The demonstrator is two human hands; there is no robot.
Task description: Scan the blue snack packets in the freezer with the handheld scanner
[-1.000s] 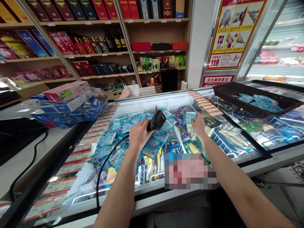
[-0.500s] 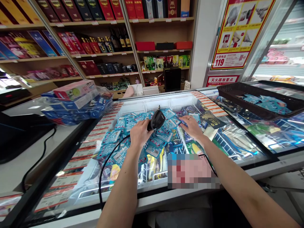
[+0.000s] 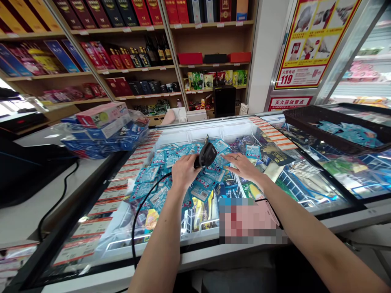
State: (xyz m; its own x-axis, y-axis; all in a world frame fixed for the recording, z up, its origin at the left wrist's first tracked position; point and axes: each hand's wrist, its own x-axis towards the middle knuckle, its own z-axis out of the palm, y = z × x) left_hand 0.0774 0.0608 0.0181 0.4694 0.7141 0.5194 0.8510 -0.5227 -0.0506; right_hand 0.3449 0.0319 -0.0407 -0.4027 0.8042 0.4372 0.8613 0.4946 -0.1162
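A black barcode scanner [image 3: 207, 154] with a cord is gripped in my left hand [image 3: 183, 173], above the glass-topped freezer [image 3: 210, 240]. Under it, teal packets [image 3: 200, 193] are spread in a loose heap. My right hand [image 3: 242, 166] has its fingers stretched out over the right edge of the heap, fingertips at the packets; whether they touch one I cannot tell. Just right of that hand lies a single teal packet [image 3: 253, 151]. A phone [image 3: 270, 213] with its surface mostly blurred out lies near my right forearm.
A dark brown basket [image 3: 308, 132] with more teal packets stands on the right. Plastic-wrapped boxes [image 3: 104, 134] sit at the left. The scanner cord [image 3: 134, 228] runs down past my left forearm. Shelves of boxes and bottles [image 3: 122, 57] line the back.
My right hand has moved slightly left over the heap with its fingers spreading, uncovering more of the single packet beside it. My left hand still holds the scanner. The view has shifted slightly.
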